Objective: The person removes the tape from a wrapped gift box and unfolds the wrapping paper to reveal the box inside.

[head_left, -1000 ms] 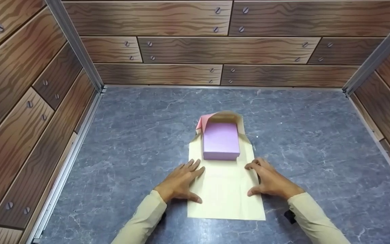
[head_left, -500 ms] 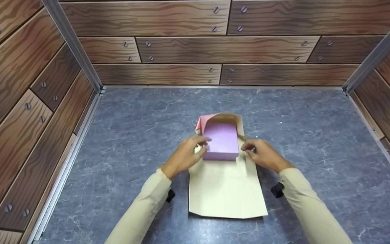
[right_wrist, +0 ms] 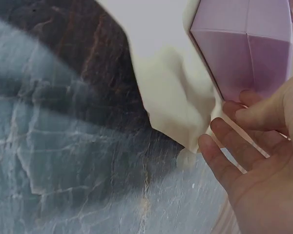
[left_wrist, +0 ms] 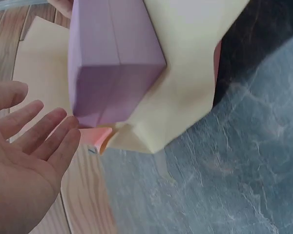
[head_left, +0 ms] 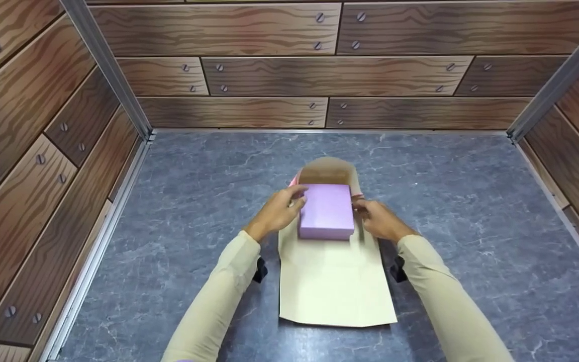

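Note:
A purple box (head_left: 325, 208) lies on a sheet of pale yellow wrapping paper (head_left: 337, 286), its far flap (head_left: 327, 171) standing up behind the box. A bit of the paper's pink side (left_wrist: 95, 136) shows near the box's corner in the left wrist view. My left hand (head_left: 280, 208) is at the box's left side, fingertips close to its far corner and fingers relaxed. On the other side my right hand (head_left: 380, 218) has loosely bent fingers by the far right corner. In the right wrist view, its fingertips (right_wrist: 217, 126) are beside the crumpled paper edge; no paper shows between thumb and fingers.
Beneath everything is a dark blue-grey marbled surface (head_left: 209, 201). Wood-patterned panels (head_left: 249, 75) stand at the back and both sides, joined by metal corner rails (head_left: 128, 95). The paper's near end lifts slightly off the surface.
Both hands have moved forward from the paper's near part to the box's far corners. The far flap, which folded over the box's far left corner, now stands up behind it.

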